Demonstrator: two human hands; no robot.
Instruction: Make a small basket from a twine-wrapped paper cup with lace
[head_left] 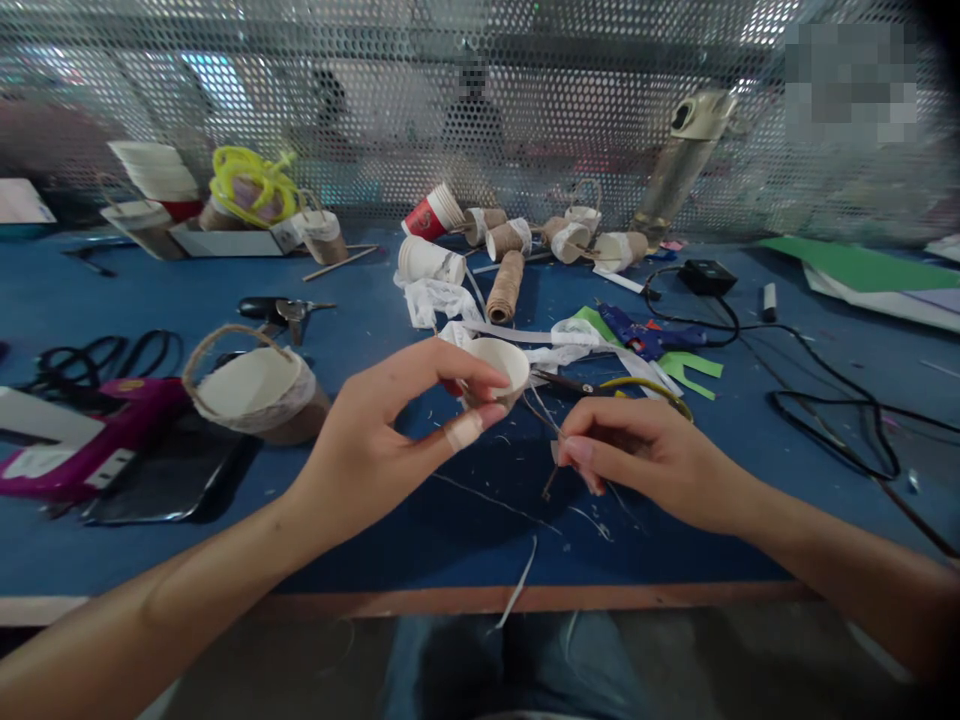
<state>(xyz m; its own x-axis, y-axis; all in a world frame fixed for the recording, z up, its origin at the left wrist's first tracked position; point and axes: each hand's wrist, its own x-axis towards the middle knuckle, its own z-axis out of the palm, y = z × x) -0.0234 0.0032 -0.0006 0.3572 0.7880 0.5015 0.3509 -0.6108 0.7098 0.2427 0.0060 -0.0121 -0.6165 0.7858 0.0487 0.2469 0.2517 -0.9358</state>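
Note:
In my left hand (397, 410) is a small paper cup (510, 362), gripped between thumb and fingers with its white inside facing up. A bandage is wrapped round the left thumb. My right hand (637, 450) is closed in a pinch on a thin brown twine (548, 484), which runs up toward the cup; its end dangles below the fingers. Just behind the hands lie scissors (570, 384) with yellow handles, beside white lace ribbon (581, 335). Further back stands a roll of brown twine (505, 285).
A lace-trimmed cup basket (255, 390) stands left, near a phone (169, 480) and a purple device (90, 455). Several wrapped cups (574, 240) and a bottle (679, 165) are at the back by the perforated metal screen (390, 110). A blue glue gun (645, 330) and black cable (832, 400) lie right.

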